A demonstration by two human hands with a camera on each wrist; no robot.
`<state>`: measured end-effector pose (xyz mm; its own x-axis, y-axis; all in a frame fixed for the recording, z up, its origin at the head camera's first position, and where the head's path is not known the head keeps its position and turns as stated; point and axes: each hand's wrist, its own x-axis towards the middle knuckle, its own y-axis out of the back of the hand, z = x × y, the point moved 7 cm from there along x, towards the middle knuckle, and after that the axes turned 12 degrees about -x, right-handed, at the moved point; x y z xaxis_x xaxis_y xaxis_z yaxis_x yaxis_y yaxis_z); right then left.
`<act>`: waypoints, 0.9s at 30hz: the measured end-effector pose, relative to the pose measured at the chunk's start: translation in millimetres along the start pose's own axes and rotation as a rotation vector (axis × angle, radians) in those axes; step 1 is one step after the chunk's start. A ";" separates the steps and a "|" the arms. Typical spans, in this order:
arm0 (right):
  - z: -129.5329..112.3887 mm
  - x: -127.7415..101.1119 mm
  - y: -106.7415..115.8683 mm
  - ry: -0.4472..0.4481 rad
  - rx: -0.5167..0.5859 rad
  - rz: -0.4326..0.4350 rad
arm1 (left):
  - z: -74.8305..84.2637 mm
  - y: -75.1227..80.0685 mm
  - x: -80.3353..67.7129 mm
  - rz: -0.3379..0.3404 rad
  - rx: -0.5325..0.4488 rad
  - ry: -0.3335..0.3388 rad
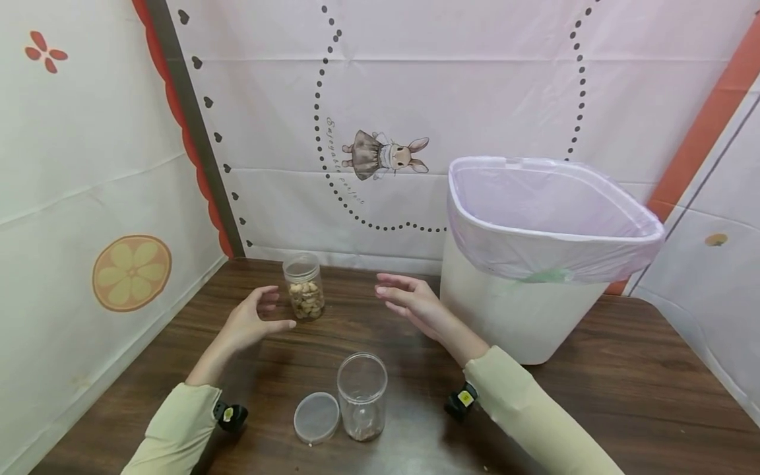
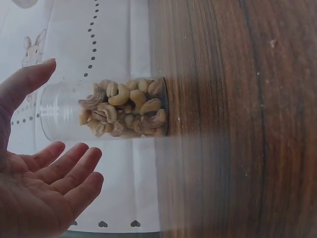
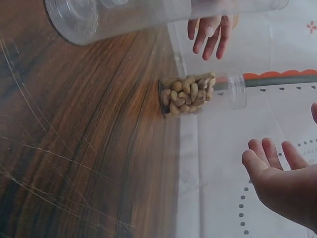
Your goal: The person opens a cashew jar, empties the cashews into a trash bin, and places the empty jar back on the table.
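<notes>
Head view, from the left: the left hand (image 1: pixel 252 322) hangs just short of the cashew jar (image 1: pixel 305 290), palm turned inward, thumb spread from loosely bent fingers that grasp nothing. That jar stands upright toward the back of the table (image 1: pixel 410 389), partly filled with nuts (whether its top is covered, I cannot tell). Nearer the person, a loose lid (image 1: pixel 317 417) lies flat beside a second clear jar (image 1: pixel 362 396), also upright. Farther right, the right hand (image 1: pixel 418 307) is raised above the table with its fingers relaxed and released, well apart from the cashew jar and near the lined bin (image 1: pixel 505 310). Judging by the poses, the step in hand is a reach for the cashew jar, or a release just beside it; if a reach, the next move calls for the left thumb and fingers to close around its wall without tipping it.
</notes>
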<state>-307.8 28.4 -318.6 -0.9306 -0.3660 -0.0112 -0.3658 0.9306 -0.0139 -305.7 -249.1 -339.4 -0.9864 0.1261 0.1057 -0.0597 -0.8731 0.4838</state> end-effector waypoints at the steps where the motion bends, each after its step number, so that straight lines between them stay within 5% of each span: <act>1: 1.0 2.6 -0.2 -0.001 -0.001 0.005 | -1.3 0.3 1.4 0.003 -0.005 0.007; 18: -1.9 51.1 -25.2 0.016 -0.224 -0.027 | -28.5 -2.3 26.9 0.018 -0.095 0.071; 27: 2.8 71.6 -37.2 0.004 -0.269 -0.021 | -34.7 -12.3 39.4 -0.031 -0.126 0.090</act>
<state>-360.8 -32.4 -321.7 -0.9226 -0.3856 -0.0097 -0.3754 0.8919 0.2520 -349.2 -249.8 -371.3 -0.9931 0.1164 0.0115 -0.1038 -0.9224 0.3722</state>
